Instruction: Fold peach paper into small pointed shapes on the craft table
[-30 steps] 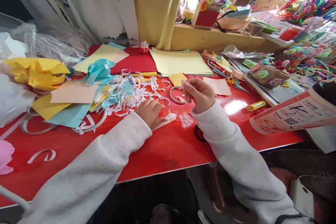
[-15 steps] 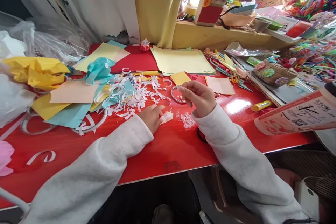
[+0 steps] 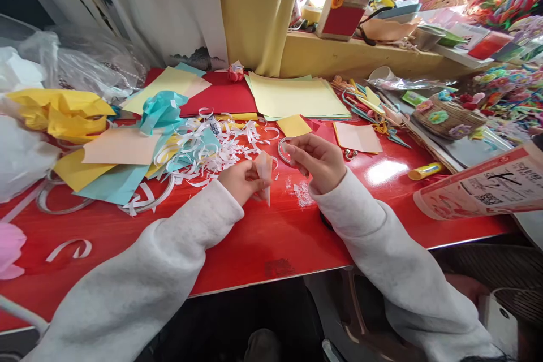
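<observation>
My left hand (image 3: 242,182) pinches a small folded piece of peach paper (image 3: 263,172), held upright just over the red table (image 3: 237,243). To its right, my right hand (image 3: 320,163) is closed in a pinch, thumb against the fingers; anything between the tips is too small to make out. Behind those fingertips lies a roll of tape (image 3: 284,151). A patch of white scraps (image 3: 302,194) sits on the table between the hands. Beyond my left hand spreads a heap of curled white paper strips (image 3: 224,150).
Coloured paper sheets (image 3: 297,96) lie at the back, with a square peach pad (image 3: 358,137) nearer. Crumpled yellow paper (image 3: 59,113) is at left. On the right are a glue stick (image 3: 425,171), a large tilted cup (image 3: 479,184) and a flower-trimmed basket (image 3: 445,113).
My left hand has picked the folded peach paper up off the table and turned it upright. My right hand has shifted slightly down, still pinched.
</observation>
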A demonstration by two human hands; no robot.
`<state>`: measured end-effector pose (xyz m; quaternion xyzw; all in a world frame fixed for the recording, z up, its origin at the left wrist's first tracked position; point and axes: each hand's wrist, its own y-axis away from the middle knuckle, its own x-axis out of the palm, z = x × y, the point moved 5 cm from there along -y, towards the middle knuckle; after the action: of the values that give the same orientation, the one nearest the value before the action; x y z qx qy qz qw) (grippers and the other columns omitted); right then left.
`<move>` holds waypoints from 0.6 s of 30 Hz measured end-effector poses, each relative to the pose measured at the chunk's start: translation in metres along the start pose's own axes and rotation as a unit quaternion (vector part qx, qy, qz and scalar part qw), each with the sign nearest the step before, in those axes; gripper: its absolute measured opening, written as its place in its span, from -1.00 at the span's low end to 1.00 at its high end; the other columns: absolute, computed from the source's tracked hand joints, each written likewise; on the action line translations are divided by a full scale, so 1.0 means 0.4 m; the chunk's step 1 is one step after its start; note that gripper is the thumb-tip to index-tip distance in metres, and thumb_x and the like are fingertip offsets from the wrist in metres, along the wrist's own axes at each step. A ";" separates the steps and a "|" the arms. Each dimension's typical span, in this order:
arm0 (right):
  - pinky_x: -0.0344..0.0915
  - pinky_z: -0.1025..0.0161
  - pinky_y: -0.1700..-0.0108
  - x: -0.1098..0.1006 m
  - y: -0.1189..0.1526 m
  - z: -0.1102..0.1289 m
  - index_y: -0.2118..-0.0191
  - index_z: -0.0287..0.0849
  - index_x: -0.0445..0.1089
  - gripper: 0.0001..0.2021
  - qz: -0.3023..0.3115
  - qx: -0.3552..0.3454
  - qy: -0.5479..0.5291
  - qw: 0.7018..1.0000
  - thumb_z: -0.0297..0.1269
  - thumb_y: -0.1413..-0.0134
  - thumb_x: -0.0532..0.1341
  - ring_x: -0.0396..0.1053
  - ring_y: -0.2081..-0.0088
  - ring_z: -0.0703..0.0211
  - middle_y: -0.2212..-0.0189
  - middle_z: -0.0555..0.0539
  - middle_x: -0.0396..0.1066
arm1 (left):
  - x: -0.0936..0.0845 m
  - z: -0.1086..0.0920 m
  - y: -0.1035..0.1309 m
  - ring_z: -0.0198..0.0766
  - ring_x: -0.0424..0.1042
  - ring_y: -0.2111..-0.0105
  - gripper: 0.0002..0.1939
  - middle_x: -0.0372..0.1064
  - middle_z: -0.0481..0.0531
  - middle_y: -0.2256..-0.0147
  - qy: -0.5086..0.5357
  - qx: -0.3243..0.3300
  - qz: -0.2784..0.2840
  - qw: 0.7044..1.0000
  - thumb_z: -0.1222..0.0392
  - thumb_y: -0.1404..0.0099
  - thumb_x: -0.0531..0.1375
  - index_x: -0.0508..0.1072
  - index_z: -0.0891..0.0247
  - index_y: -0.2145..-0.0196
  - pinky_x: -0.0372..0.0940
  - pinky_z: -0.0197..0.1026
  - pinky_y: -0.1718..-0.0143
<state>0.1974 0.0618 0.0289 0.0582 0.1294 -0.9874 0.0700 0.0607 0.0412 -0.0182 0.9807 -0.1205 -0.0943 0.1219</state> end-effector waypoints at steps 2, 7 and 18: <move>0.00 0.46 0.72 0.005 0.003 -0.006 0.49 -0.27 0.25 -0.74 0.009 0.015 -0.007 1.000 -0.14 0.19 0.22 0.07 0.72 0.51 0.69 0.09 0.20 | -0.006 -0.011 0.000 -0.33 0.41 0.57 -0.80 0.36 -0.07 0.56 0.084 -0.011 -0.011 0.996 0.27 0.03 0.22 0.28 0.34 0.44 0.35 -0.26 0.50; 0.06 0.45 0.74 0.039 0.018 -0.031 0.47 -0.26 0.25 -0.75 0.073 0.059 -0.033 0.995 -0.14 0.16 0.20 0.12 0.74 0.48 0.70 0.10 0.20 | -0.006 -0.022 0.004 -0.31 0.41 0.60 -0.78 0.37 -0.06 0.60 0.129 -0.022 -0.030 0.991 0.31 0.07 0.26 0.29 0.37 0.44 0.37 -0.27 0.49; 0.16 0.41 0.71 0.063 0.025 -0.060 0.51 -0.22 0.14 -0.74 0.082 0.063 -0.052 0.993 -0.15 0.14 0.19 0.20 0.74 0.40 0.76 0.11 0.21 | 0.011 -0.015 0.007 -0.30 0.41 0.62 -0.73 0.37 -0.08 0.62 0.155 -0.020 -0.033 0.987 0.31 0.08 0.27 0.29 0.36 0.39 0.37 -0.24 0.51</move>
<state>0.1765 0.0556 0.0000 0.0213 0.0579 -0.9861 0.1541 0.0657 0.0388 -0.0125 0.9843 -0.0655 0.0522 0.1551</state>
